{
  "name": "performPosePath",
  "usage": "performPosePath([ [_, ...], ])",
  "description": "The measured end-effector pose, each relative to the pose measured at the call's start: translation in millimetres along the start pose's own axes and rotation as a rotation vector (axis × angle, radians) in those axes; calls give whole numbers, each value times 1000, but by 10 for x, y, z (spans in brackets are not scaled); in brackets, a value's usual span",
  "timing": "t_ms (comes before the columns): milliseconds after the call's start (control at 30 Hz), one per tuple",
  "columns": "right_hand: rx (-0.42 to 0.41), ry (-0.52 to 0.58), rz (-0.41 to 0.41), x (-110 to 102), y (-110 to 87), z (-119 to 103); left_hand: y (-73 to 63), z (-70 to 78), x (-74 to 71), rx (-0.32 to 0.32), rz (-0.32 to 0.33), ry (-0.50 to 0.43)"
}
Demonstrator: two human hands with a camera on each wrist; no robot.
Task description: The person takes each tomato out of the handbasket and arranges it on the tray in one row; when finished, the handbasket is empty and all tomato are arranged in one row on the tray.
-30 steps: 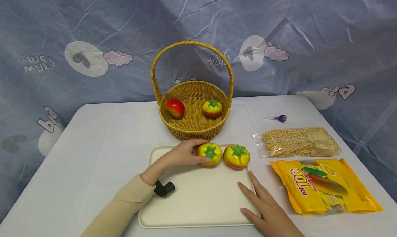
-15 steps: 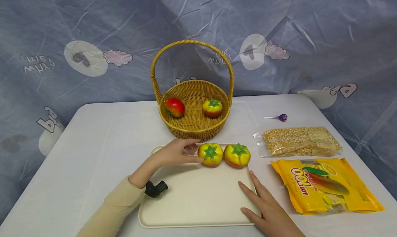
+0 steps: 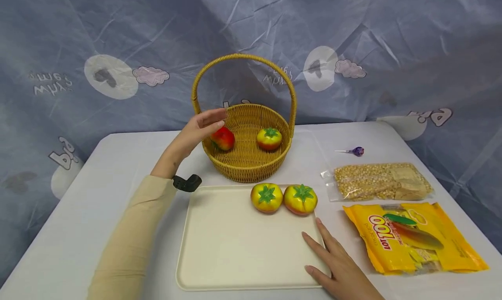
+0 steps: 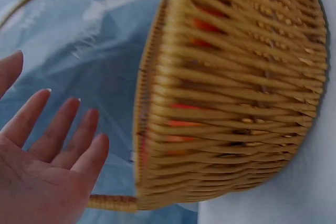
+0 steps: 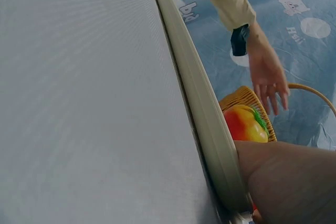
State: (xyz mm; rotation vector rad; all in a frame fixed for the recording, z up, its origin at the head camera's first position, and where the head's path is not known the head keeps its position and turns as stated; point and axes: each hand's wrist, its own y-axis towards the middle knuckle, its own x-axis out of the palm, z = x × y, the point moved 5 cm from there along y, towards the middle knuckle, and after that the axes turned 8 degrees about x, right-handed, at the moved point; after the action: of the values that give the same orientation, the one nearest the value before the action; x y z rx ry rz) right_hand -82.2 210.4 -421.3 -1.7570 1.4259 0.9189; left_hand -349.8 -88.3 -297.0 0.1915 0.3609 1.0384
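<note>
My left hand [image 3: 201,127] is over the left rim of the wicker basket [image 3: 245,171], just above a red toy fruit [image 3: 222,139]. Its fingers are extended and hold nothing; in the left wrist view the palm [image 4: 44,187] stands beside the basket's woven wall. A yellow-and-red toy fruit [image 3: 269,138] with a green leafy top lies in the basket's right side. Two similar fruits, one on the left [image 3: 266,198] and one on the right [image 3: 300,199], sit side by side on the cream tray [image 3: 243,247]. My right hand [image 3: 339,265] rests with spread fingers on the tray's right edge.
On the right lie a lollipop [image 3: 356,151], a clear bag of yellow kernels [image 3: 364,181] and a yellow candy bag [image 3: 415,239]. The basket's tall handle [image 3: 237,56] arches over it. A blue-grey printed cloth [image 3: 157,38] hangs behind the white table.
My left hand has let go of the left fruit on the tray and moved up and left to the basket's rim. The right hand has stayed at the tray's edge.
</note>
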Motion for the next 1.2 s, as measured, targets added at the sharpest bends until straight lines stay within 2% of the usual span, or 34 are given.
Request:
performPosePath([
  [167,11,9,-25,20,11,10,103,-298,-39,-89,61,41],
  [267,17,9,-28,13,15,10,136,-351,-24,-124,67,90],
  [367,14,7,-23,5,10,8,168,-353,13,-164,43,153],
  [567,11,12,-21,-2,11,3,273,-367,113,-225,-58,351],
  [800,14,20,-28,5,11,3,374,-410,218,-213,-226,765],
  [900,13,20,-27,10,8,5,391,-445,245,-257,-255,849],
  [1033,24,17,-35,16,7,10,390,-490,283,-326,-250,865],
  [1200,44,19,-53,17,10,8,382,-561,322,-329,-224,790],
])
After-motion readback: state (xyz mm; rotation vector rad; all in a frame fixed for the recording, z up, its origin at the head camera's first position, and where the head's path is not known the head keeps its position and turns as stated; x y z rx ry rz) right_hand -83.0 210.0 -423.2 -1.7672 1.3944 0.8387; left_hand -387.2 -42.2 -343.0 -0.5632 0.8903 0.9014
